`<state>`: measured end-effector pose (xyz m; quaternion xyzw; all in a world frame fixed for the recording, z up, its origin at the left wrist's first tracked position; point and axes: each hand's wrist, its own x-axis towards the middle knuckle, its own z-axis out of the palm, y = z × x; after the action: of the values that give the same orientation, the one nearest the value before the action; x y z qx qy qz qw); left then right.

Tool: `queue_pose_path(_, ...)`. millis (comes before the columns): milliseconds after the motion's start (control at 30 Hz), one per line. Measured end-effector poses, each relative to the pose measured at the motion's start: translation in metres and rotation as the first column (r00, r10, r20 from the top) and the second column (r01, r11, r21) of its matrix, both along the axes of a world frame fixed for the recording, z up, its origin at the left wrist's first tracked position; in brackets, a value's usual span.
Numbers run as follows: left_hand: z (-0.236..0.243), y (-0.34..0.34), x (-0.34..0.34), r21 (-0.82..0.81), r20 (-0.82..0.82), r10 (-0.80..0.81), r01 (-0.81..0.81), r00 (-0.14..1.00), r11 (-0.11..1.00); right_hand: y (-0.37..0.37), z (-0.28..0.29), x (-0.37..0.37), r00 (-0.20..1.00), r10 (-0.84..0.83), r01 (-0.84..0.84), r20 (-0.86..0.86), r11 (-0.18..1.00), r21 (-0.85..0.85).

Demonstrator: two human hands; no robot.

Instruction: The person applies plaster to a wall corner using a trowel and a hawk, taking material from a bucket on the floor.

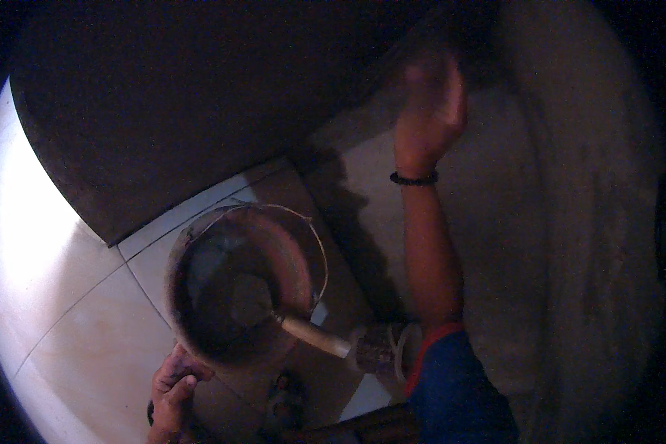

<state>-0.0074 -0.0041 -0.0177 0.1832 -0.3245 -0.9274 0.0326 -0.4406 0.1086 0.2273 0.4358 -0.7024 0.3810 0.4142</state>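
A round bucket [303, 277] with a thin wire handle stands on the tiled floor, its inside dark and stained. In it rests a trowel [314, 334]; the wooden handle sticks out over the right rim and the blade lies in shadow. My left hand [177, 381] is at the bucket's near left edge, fingers curled against it and thumb folded over. Far up to the right, my right hand [433, 103] reaches out beside the dark upright surface [185, 111]. Its fingers are smeared by motion and dim, so whatever they hold cannot be made out.
A dark patterned container [377, 351] with a pale rim sits beside the trowel's handle, near my right sleeve. My foot [285, 399] shows below the bucket. Bright light falls on the floor tiles [81, 311] at left. A dim, greyish surface [592, 244] runs along the right.
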Motion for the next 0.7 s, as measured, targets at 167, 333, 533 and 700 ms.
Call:
queue_pose_path(167,0.009,-0.001,0.003,-0.025,-0.007,-0.018,0.018,1.000,1.000,0.056,-0.001,-0.039,0.959,-0.164,0.191,0.231,0.977,-0.096)
queue_pose_path(333,0.011,0.000,0.003,-0.022,0.018,-0.002,0.003,1.000,1.000,0.103,0.028,-0.103,0.879,-0.042,0.130,0.476,0.980,-0.153)
queue_pose_path(533,0.010,0.001,0.003,-0.025,0.033,-0.020,0.020,0.999,0.999,0.078,0.062,-0.115,0.946,-0.196,0.225,0.259,0.970,-0.088)
queue_pose_path(700,0.008,-0.002,0.004,-0.033,0.052,-0.045,0.046,0.998,0.998,0.075,0.063,-0.140,0.967,-0.143,0.157,0.213,0.986,-0.050)
